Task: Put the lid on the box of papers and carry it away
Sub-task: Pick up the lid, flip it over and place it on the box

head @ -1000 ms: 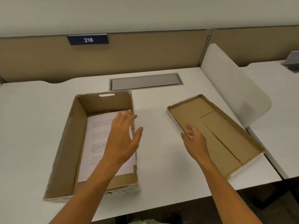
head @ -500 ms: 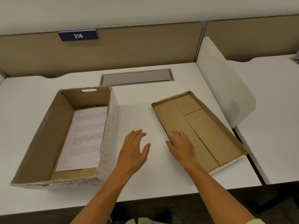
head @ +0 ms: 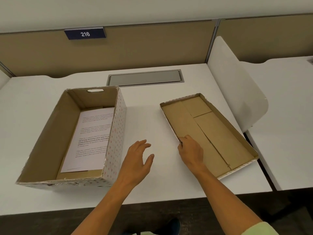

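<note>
Head view, right hand (head: 191, 150) fingers on lid (head: 218, 133) rim (near edge) — box (head: 50, 141) uncovered

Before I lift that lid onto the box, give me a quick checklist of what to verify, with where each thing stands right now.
1. Open patterned cardboard box upright on the white desk: ok.
2. Printed white papers lying flat below the rim: ok.
3. Shallow cardboard lid right way up: not ok, inside faces upward.
4. Right hand gripping the lid's near edge: ok.
5. Left hand holding the lid: not ok, open above the desk.
6. Desk between lid and box clear: ok.
</note>
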Tool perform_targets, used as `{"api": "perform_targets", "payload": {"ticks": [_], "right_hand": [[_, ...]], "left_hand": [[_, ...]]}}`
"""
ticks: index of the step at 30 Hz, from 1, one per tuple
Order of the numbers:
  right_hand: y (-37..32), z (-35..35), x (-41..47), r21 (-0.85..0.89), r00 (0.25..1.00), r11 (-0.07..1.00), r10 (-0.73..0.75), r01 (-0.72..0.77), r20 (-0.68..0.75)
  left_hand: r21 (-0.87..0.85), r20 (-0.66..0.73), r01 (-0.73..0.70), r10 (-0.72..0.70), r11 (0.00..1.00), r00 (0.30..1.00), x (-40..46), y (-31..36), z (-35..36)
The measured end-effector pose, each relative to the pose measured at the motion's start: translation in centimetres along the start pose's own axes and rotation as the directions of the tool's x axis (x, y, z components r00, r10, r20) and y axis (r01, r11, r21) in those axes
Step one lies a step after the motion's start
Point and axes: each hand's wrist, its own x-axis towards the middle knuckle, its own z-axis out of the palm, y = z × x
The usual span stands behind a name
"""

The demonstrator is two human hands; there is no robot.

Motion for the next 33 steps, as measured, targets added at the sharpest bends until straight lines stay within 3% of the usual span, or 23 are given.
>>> {"api": "perform_targets", "payload": {"ticks": [9,14,17,20,26,33], "right_hand": [[-1.3,-4.9,-2.6,0.051,0.96,0.995,-0.071,0.088,-0.271],[-3.3,-8.4,-5.7,0.155,0.876,0.971,-0.089,0.183,-0.474],[-4.9,-10.3,-8.5,0.275,0.814,0.937,-0.017,0.216,-0.58],[-6.5,-12.2,-12.0,0.482,0.812,0.843,0.099,0.239,-0.576],[-9.2,-15.0,-19.1,0.708,0.844,0.642,0.172,0.295,-0.508],[-10.6,-18.1,-26.2,0.893,0.901,0.298,0.171,0.338,-0.399]], "left_hand": [[-0.006,0.038,-0.196,0.196,0.981,0.98,-0.8,-0.7,-2.0],[-0.041,0.039,-0.294,0.295,0.955,0.955,-1.9,-1.3,-3.5],[-0.04,0.054,-0.342,0.344,0.939,0.938,-3.1,-2.6,-4.5],[-0.076,0.063,-0.369,0.374,0.926,0.925,-4.3,-3.7,-5.4],[-0.212,0.02,-0.428,0.442,0.878,0.897,-5.0,-3.2,-7.6],[-0.531,0.046,-0.206,0.27,0.822,0.962,-5.6,-0.8,-9.8]]}}
